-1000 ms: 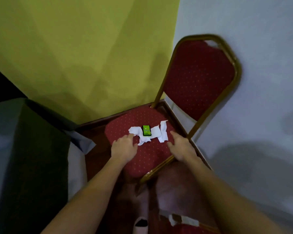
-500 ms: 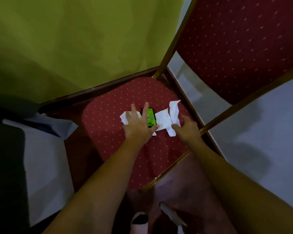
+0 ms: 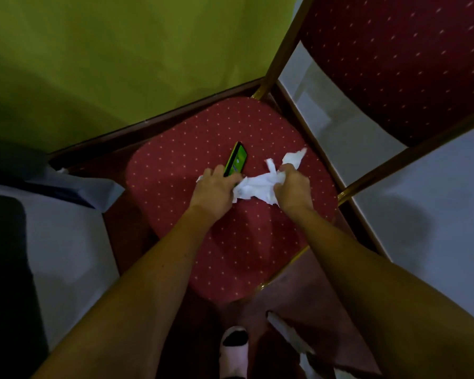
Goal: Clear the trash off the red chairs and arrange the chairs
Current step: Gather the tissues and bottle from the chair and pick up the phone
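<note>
A red dotted chair seat (image 3: 175, 187) with a gold frame lies below me, its red backrest (image 3: 394, 64) rising at the upper right. Crumpled white tissue paper (image 3: 257, 187) is bunched over the seat's middle. My left hand (image 3: 216, 190) grips its left end and my right hand (image 3: 293, 187) grips its right end. A small green and black packet (image 3: 237, 158) stands tilted on edge against my left fingers, on the seat just beyond them.
A yellow-green cloth (image 3: 121, 50) hangs behind the seat. White cloth (image 3: 66, 242) covers something at the left. My foot in a white and black shoe (image 3: 234, 348) stands below the seat's front. More white paper (image 3: 290, 335) lies at the lower right.
Both hands have closed on the tissue and gathered it from flat into a bunch. The green packet, which lay on the paper, has tipped onto its edge. The view moved closer.
</note>
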